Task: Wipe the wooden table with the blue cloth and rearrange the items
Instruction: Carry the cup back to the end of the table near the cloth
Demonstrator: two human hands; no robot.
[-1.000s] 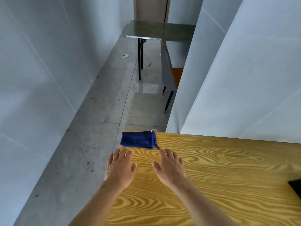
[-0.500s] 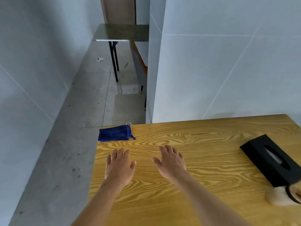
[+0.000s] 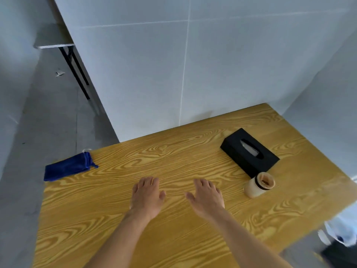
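Blue cloth [image 3: 68, 168] is what I need first, and it lies folded at the far left corner of the wooden table [image 3: 173, 238], one long edge right at the table's left side. Its long axis runs slantwise, from nearer-left up toward farther-right, with a small loop and a tag at the farther end.

Both my hands hover palm-down over the middle of the table, fingers relaxed and loosely spread, holding nothing. My left hand [image 3: 147, 196] is plainly the nearer one: the cloth sits ahead of it and off to its left, well apart from the fingertips. My right hand [image 3: 206, 198] has the left hand between it and the cloth, so I judge a cross-body reach would be awkward.

Over on the right, a black tissue box [image 3: 249, 151] lies at an angle, and a small cream jar [image 3: 259, 184] with a dark band stands just beside its near corner; I cannot tell if they touch. Those are closer to my right hand.

My judgement: wiping has not begun, and the left hand should go forward-left and take the cloth across its short side.
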